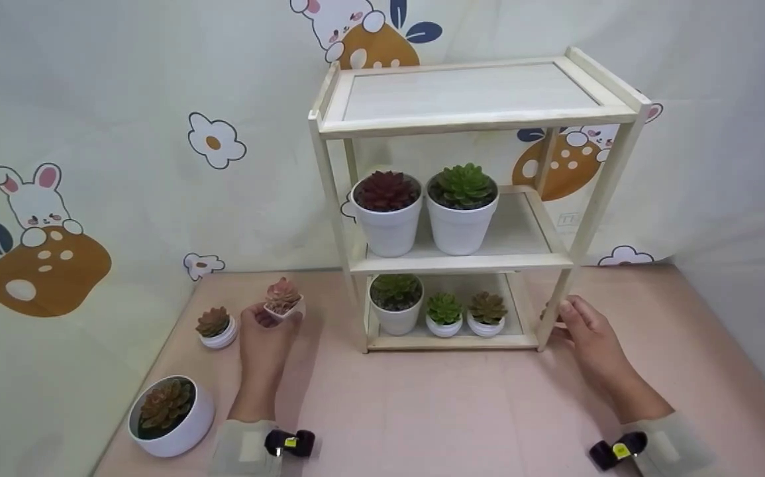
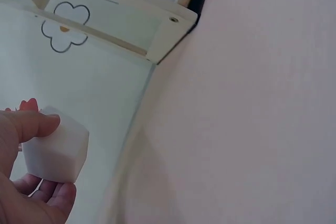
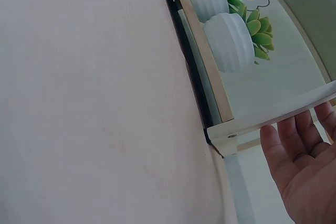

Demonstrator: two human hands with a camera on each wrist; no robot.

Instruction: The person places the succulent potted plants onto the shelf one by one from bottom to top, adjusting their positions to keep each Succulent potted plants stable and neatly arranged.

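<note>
My left hand (image 1: 266, 344) grips a small white angular pot with a pink succulent (image 1: 283, 301), held above the table at the left of the shelf. In the left wrist view, thumb and fingers close around the white pot (image 2: 58, 148). My right hand (image 1: 594, 344) holds the right front post of a pale wooden shelf rack (image 1: 452, 265), thumb in front and fingers reaching behind. In the right wrist view, fingertips of the right hand (image 3: 310, 166) meet the post's outer edge; the thumb is out of sight there.
On the middle shelf stand a dark red potted succulent (image 1: 387, 212) and a green one (image 1: 463, 209). Several potted succulents, including a small green one (image 1: 445, 315), occupy the bottom shelf. At left are a small brownish potted succulent (image 1: 216, 328) and a larger white bowl (image 1: 187, 427) with a succulent.
</note>
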